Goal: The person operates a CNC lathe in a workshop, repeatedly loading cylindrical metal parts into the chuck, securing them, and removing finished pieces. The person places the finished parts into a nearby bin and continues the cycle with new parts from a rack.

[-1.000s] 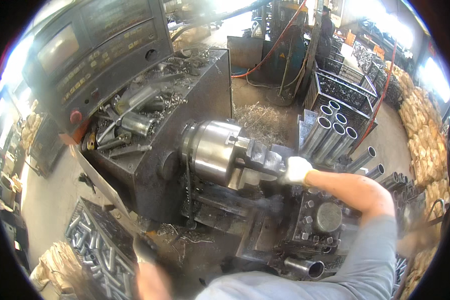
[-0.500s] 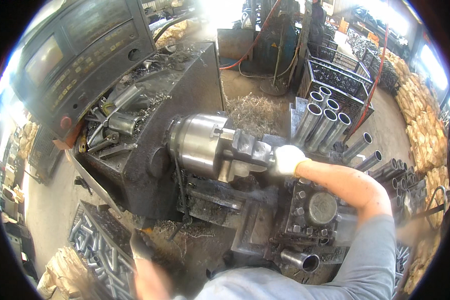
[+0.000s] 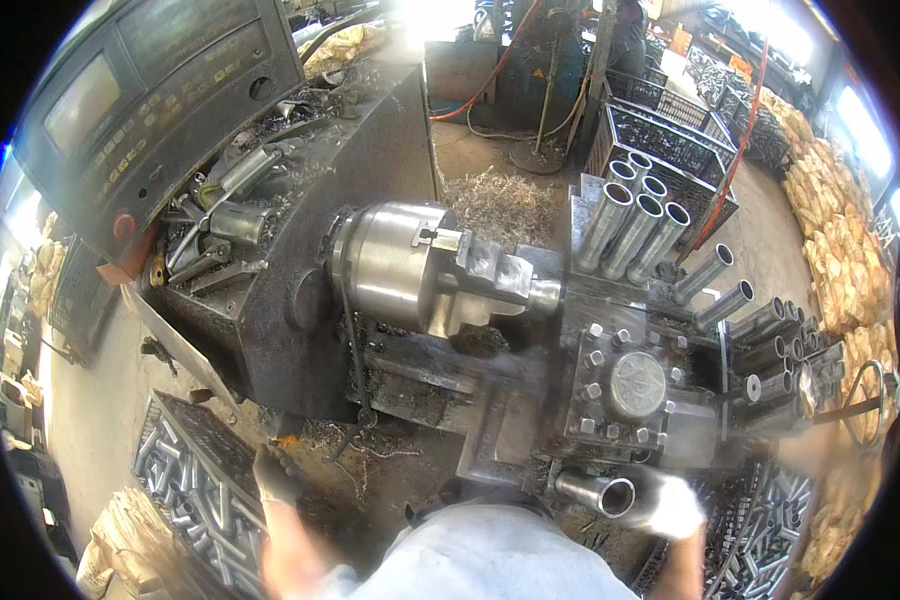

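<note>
Right hand [image 3: 670, 507] has moved from near the chuck [image 3: 385, 265], mid-frame, to the lower right, just beside a metal tube [image 3: 582, 488].
Blur hides its fingers; their spread or hold cannot be told. Left hand [image 3: 278, 475], lower left, is near a crate [image 3: 215, 440], finger state unclear.

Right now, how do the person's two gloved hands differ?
Colour: the left hand looks mostly dark-gloved from this view, while the right hand looks white-gloved.
Sharpness: the right hand is heavily blurred; the left hand is clearer.
Place: the left hand is near the crate of short metal pieces, while the right hand is beside the open end of a metal tube; whether it touches is unclear.
Shared: both wear gloves.
</note>
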Available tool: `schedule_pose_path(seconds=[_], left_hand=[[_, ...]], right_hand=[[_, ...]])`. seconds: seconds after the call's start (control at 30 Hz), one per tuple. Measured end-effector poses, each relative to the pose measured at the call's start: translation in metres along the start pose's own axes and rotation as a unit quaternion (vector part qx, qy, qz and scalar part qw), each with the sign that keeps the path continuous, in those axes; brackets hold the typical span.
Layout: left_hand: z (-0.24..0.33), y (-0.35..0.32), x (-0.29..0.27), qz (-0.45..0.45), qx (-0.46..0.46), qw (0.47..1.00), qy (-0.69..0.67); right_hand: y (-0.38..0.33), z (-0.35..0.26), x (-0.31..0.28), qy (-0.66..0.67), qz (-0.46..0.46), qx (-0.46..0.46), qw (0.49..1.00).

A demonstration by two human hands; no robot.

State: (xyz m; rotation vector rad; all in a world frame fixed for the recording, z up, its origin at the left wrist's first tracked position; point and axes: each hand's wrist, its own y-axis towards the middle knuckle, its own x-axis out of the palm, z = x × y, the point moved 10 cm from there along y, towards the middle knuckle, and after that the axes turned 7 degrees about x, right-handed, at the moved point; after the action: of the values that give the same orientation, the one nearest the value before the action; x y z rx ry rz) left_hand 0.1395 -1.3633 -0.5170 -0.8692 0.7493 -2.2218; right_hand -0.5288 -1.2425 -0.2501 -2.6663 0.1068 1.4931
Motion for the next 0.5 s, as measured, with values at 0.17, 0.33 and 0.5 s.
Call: schedule_pose_path(seconds=[0.17, 0.33, 0.5], left_hand=[[-0.001, 0.009, 0.003, -0.005, 0.004, 1.0, 0.007], [0.007, 0.037, -0.013, -0.018, 0.069, 0.997, 0.023], [-0.004, 0.033, -0.018, -0.012, 0.029, 0.998, -0.051]], right_hand=[[0.013, -0.003, 0.1, 0.235, 0.036, 0.123, 0.963], [0.006, -0.04, -0.092, 0.086, 0.207, -0.121, 0.967], [0.169, -0.003, -0.179, -0.32, 0.208, 0.031, 0.924]])
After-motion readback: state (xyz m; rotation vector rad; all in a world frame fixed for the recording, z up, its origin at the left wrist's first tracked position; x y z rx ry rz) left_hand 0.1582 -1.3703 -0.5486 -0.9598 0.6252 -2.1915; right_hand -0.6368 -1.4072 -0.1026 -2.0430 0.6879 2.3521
